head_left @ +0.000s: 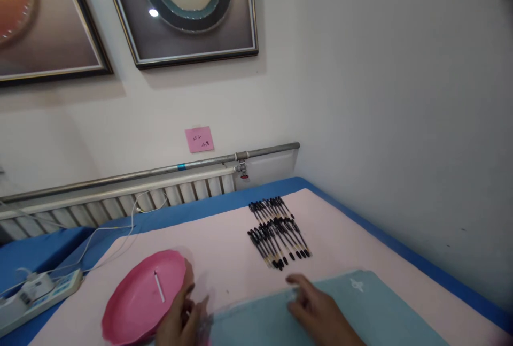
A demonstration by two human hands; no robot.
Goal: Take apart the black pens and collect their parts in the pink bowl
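Observation:
My left hand [180,318] is low in the view, close to the right rim of a pink scalloped dish [134,292]. Its fingers are bent, with a gap between thumb and index finger. A thin white stick with a dark tip [159,286] lies in the dish. Over a light blue sheet or mat [256,316] is my right hand [315,308], index finger and thumb apart. I see nothing held in either hand, though a blurred, clear-looking patch lies beside each. Beyond the right hand, several black-capped pens [276,241] lie side by side in two rows.
Pale pink covering [216,244] lies over a blue-clothed table [296,183]. A power strip [44,298] with plugs and white cables sits at the left edge. Behind are a radiator [176,193], a metal pipe [120,176] and a wall with framed pictures [196,41] and a pink note [199,139].

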